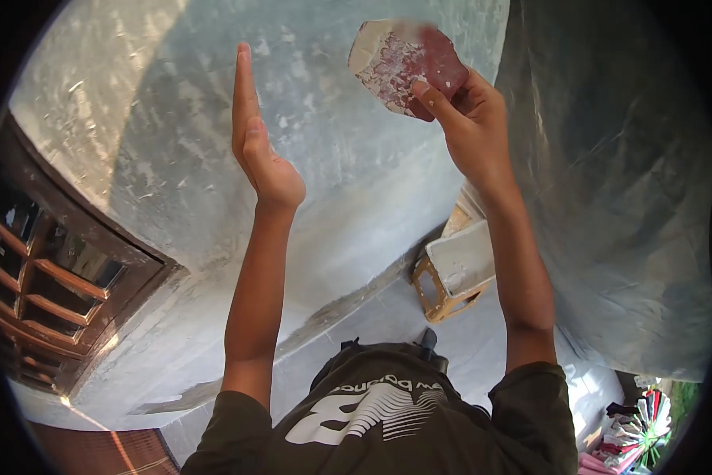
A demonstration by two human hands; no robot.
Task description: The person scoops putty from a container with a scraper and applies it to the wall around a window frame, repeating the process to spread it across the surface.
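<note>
Nearest is the person's dark printed shirt (403, 423). Beyond it the left hand (258, 150) is raised edge-on, fingers straight and together, gripping nothing; whether it touches the wall I can't tell. Level with it, the right hand (475, 131) has its fingers closed on a reddish sheet (407, 67) crusted with white, thumb across its face, in front of the patchy grey wall (190, 119). Lower down, a yellowish stool (427, 289) stands near the wall's foot.

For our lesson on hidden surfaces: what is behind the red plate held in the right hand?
The greyish wall shows around the red plate. The plate's back, the wall patch it covers, and parts of the right hand behind it are hidden.
</note>
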